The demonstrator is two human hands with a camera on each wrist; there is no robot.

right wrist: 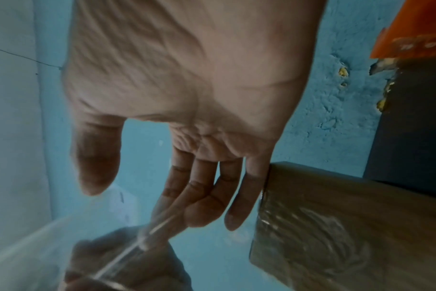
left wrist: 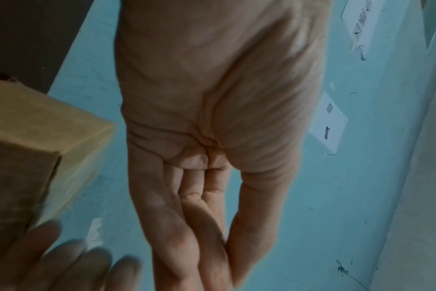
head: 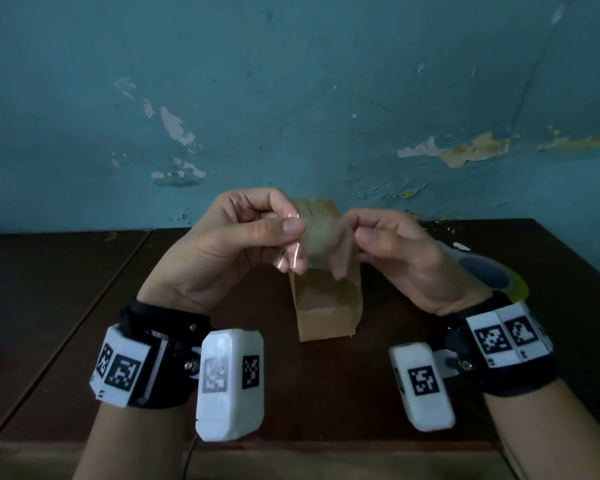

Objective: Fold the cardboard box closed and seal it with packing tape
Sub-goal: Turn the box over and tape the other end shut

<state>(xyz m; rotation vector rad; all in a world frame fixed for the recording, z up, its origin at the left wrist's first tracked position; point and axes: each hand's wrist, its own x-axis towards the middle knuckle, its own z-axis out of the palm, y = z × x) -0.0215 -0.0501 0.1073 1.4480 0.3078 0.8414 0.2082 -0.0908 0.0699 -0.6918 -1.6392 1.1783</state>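
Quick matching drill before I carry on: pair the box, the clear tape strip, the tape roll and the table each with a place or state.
Things:
1. cardboard box
2. clear tape strip
3. tape roll
4. table

Places or states:
A. dark brown, bearing everything
B. partly hidden behind the right wrist
C. stands on the table, flaps folded shut
D. held in the air between both hands

The left hand pinches the strip; the right hand fingers meet its other end.

Pairs: 1-C, 2-D, 3-B, 4-A
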